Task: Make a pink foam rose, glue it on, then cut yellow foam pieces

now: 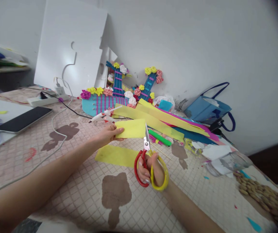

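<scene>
Pinched in my left hand [111, 132] is a folded piece of yellow crepe paper [131, 128], held above the table. My right hand [154, 166] grips a pair of scissors [146, 144] with one red and one yellow handle loop. The blades point up and stand slightly apart at the right edge of the held paper. Below, another yellow strip [116, 156] lies flat on the tablecloth, its right end hidden behind my right hand. Right of the blades rests a green utility knife or similar long green tool [160, 138].
Behind are a white glue gun [102, 116], long yellow strips [150, 118] and flower-decorated blue crafts [102, 103]. A phone [24, 119], cable [56, 129] and power strip [48, 98] lie left. Right are a blue bag [206, 110], a clear plastic container [222, 163] and peanuts [257, 192].
</scene>
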`<state>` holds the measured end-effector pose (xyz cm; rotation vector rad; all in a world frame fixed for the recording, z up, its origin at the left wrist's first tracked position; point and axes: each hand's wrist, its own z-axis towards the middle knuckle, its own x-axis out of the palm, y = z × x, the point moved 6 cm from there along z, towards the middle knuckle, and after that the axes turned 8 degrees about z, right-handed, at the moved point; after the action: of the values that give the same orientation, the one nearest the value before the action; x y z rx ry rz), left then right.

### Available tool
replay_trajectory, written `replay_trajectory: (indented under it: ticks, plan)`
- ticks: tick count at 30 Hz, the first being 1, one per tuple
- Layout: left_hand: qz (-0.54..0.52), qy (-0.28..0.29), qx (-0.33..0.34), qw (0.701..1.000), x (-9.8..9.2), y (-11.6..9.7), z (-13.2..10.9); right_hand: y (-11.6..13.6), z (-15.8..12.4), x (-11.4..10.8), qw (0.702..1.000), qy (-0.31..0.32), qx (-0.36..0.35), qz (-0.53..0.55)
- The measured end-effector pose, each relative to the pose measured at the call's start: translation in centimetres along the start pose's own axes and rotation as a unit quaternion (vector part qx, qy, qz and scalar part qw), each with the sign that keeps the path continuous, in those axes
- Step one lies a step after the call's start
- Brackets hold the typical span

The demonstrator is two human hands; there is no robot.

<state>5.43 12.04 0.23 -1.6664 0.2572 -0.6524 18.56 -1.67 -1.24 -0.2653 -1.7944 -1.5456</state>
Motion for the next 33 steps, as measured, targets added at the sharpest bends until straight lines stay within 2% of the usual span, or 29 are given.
replay_trajectory:
  ticks: [4, 11, 19, 33]
  plan:
    - [-0.001, 0.005, 0.004, 1.000, -0.1, -0.1, 0.1, 0.0, 0.0, 0.1, 1.000, 0.006, -0.006, 0.004]
    - [0.014, 0.031, 0.001, 0.999, 0.1, 0.6, 0.1, 0.4, -0.3, 1.5, 0.999, 0.042, 0.015, 0.016]
    - [0.045, 0.057, 0.003, 0.997, 0.5, 0.7, 0.0, 1.2, -0.2, 1.3, 0.999, 0.047, 0.002, 0.013]
    - [0.038, 0.042, -0.008, 0.998, 0.0, 0.7, 0.2, 1.1, 0.1, -0.2, 1.000, -0.002, -0.002, -0.031]
